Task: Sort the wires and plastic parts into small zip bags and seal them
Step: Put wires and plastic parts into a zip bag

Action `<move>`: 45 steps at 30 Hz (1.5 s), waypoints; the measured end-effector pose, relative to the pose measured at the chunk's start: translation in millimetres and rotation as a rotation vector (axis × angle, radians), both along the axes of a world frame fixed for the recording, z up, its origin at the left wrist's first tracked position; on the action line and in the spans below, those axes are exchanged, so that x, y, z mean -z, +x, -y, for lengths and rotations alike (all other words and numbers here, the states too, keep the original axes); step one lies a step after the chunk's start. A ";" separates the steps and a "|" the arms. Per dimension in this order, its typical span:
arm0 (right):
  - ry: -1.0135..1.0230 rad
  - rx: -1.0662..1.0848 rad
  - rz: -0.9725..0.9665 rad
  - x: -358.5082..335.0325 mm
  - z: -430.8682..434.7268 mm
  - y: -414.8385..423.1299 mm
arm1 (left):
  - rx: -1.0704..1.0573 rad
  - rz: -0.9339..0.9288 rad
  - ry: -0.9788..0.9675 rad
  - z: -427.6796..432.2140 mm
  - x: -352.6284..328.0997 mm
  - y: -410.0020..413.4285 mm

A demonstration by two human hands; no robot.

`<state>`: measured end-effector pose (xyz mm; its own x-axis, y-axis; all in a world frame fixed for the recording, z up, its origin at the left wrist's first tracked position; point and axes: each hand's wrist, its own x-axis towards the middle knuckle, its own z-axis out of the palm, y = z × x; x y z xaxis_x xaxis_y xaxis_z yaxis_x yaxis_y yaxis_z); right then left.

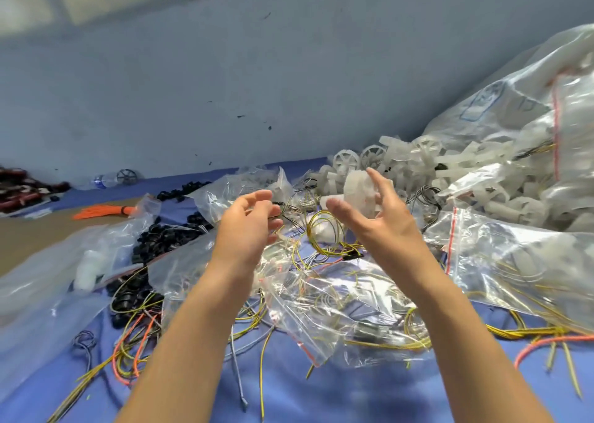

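Black rings [167, 236] are heaped at the left on the blue cloth [289, 390], partly under clear bags. The left hand [249, 226] hovers with fingers loosely curled, gripping nothing. Between the hands a loop of yellow wires [324, 236] lies over empty zip bags [321, 310]. The right hand [382, 217] is spread wide; whether it touches the white piece behind it I cannot tell. White plastic parts [401, 165] spill from a big bag [530, 117] at the right.
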<state>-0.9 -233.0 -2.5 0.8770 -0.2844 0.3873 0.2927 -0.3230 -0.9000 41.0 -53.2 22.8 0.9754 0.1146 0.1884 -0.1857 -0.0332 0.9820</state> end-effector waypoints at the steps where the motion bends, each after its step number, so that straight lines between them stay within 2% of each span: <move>1: 0.013 -0.061 0.001 -4.7 -2.0 -4.8 | 0.063 0.002 -0.051 4.1 0.4 -11.6; 4: -0.057 -0.127 0.026 -9.7 -13.6 -15.1 | 0.160 0.050 -0.041 18.1 6.6 -38.0; 7: -0.006 -0.229 0.042 -4.8 -27.0 -21.6 | 0.244 0.107 0.019 19.2 17.3 -52.0; 10: 0.003 -0.329 -0.008 1.0 -41.9 -23.6 | 0.275 0.053 -0.136 1.0 28.2 -57.2; 13: -0.044 -0.289 -0.093 7.1 -54.4 -22.9 | 0.113 -0.106 -0.389 -26.3 37.3 -54.6; 15: -0.289 -0.188 -0.159 13.3 -61.1 -28.0 | 0.089 -0.269 -0.701 -45.9 41.2 -52.2; 17: -0.591 -0.152 -0.179 23.3 -67.9 -37.3 | 0.169 -0.405 -0.985 -60.1 44.3 -51.3; 19: -0.811 -0.162 -0.224 34.5 -74.5 -44.8 | 0.233 -0.445 -1.093 -66.1 49.5 -52.0; 21: -0.939 -0.117 -0.277 43.0 -76.4 -45.7 | 0.258 -0.439 -1.077 -64.6 53.1 -54.4; 22: -0.920 -0.077 -0.290 44.3 -75.9 -44.8 | 0.271 -0.452 -1.058 -63.5 54.5 -56.4; 25: -0.696 0.036 -0.205 44.2 -72.2 -40.8 | 0.305 -0.533 -0.906 -62.7 62.6 -57.9; 29: -0.524 0.123 -0.087 40.3 -73.6 -41.1 | 0.252 -0.495 -0.339 -57.5 70.7 -61.4; 32: -0.580 0.144 0.020 38.0 -79.7 -45.5 | 0.203 -0.335 0.010 -48.4 69.6 -64.3; 34: -0.678 0.164 0.102 35.6 -83.3 -49.8 | 0.178 -0.209 0.137 -43.8 66.7 -65.1; 36: -0.791 0.175 0.160 30.6 -84.4 -54.1 | 0.246 -0.198 0.161 -41.6 62.5 -64.4; 41: -1.027 0.088 0.208 23.0 -83.3 -59.9 | 0.560 -0.381 0.033 -32.5 50.0 -58.2; 45: -1.012 -0.064 0.167 20.1 -85.9 -62.9 | 0.710 -0.376 -0.111 -27.9 51.1 -41.6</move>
